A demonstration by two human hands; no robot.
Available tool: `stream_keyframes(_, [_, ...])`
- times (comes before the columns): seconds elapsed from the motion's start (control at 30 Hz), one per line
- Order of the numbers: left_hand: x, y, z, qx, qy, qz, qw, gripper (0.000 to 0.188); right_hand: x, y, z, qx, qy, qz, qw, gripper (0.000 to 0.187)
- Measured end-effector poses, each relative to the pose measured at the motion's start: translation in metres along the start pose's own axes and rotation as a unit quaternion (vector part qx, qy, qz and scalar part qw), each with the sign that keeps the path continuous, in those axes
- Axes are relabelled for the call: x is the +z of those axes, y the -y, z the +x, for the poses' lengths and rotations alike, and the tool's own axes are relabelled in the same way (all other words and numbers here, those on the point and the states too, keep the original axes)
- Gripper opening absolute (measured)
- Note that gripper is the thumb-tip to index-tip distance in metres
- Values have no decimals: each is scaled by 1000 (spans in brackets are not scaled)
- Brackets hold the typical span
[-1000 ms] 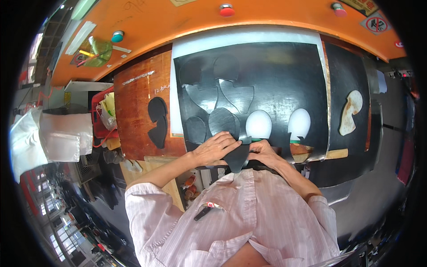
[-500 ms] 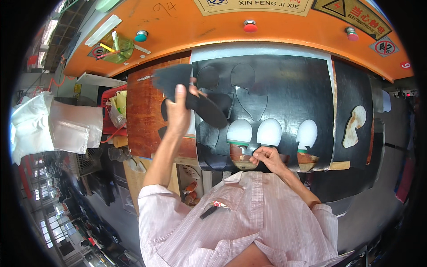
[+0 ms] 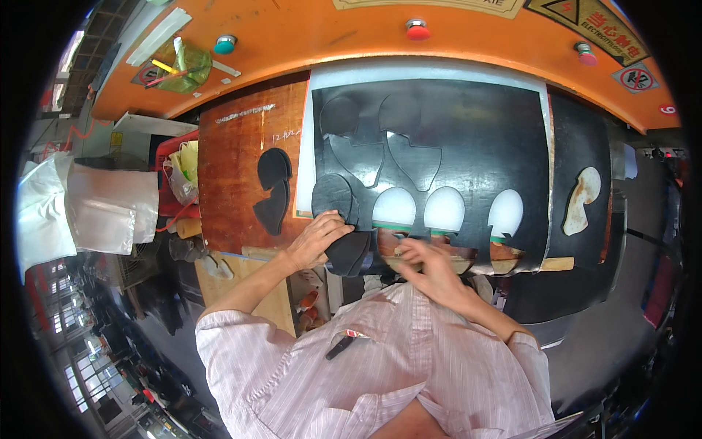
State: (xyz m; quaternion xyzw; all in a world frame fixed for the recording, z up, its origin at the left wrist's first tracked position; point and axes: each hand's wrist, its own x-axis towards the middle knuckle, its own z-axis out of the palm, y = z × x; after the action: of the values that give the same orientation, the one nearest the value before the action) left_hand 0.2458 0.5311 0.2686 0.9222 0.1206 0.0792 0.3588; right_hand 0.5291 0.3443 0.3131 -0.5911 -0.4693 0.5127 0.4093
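Nearest to you, your right hand [image 3: 431,267] rests on the front edge of the black sheet [image 3: 482,146], fingers spread and flat, gripping nothing; it looks slightly blurred, so I cannot tell exactly what the fingertips touch. Your left hand [image 3: 316,238] sits just to its left, well apart from it, pressing down on a black sole-shaped cutout [image 3: 340,223] that lies at the sheet's near left corner, its heel end towards you. The fingers curl over the piece's edge but I cannot tell whether they pinch it or only press.

To lift the cutout cleanly, keep the right hand weighing the sheet down while the left peels from one end, so the surrounding material does not rise with it.

Just beyond your hands, three oval holes [image 3: 444,210] show pale through the sheet, side by side. Farther left, on the brown board [image 3: 234,168], two more black cutouts [image 3: 272,189] lie stacked; add this one there squarely. Farthest off, the orange machine panel [image 3: 351,36] carries its coloured buttons.
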Motion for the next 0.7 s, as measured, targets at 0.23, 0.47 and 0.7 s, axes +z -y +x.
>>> stream_keyframes(0.23, [-10, -6, 1, 39, 52, 42, 997, 94, 69, -77, 71, 192, 200, 164, 947, 24])
stream_keyframes(0.47, [-16, -5, 5, 62, 143, 132, 979, 106, 61, -96, 68, 179, 197, 350, 898, 29])
stream_keyframes(0.7, [-20, -22, 13, 48, 158, 121, 979, 104, 56, -93, 67, 154, 195, 390, 887, 23])
